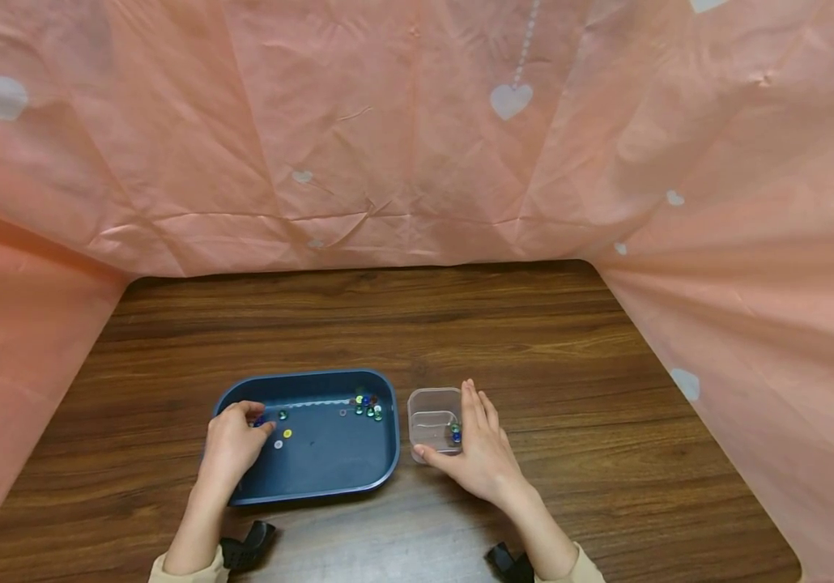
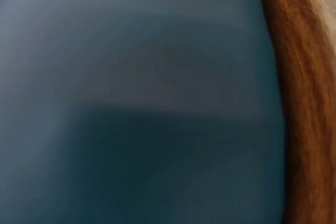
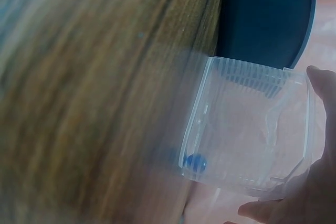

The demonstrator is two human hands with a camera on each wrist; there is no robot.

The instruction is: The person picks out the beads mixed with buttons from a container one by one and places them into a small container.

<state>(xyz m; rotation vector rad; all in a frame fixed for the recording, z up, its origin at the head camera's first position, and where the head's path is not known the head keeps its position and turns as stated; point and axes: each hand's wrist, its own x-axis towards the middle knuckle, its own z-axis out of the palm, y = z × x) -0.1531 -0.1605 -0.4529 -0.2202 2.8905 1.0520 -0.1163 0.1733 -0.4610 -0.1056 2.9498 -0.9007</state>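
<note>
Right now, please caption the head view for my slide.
Left hand inside blue tray, right hand against clear container.

Peach-pink sheeting [image 1: 410,138] with pale hearts [image 1: 512,101] surrounds a brown wood-grain table [image 1: 534,324].

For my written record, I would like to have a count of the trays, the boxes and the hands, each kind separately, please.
Trays: 1, the blue tray
Boxes: 1, the clear box
Hands: 2, left hand and right hand
Total: 4
</note>
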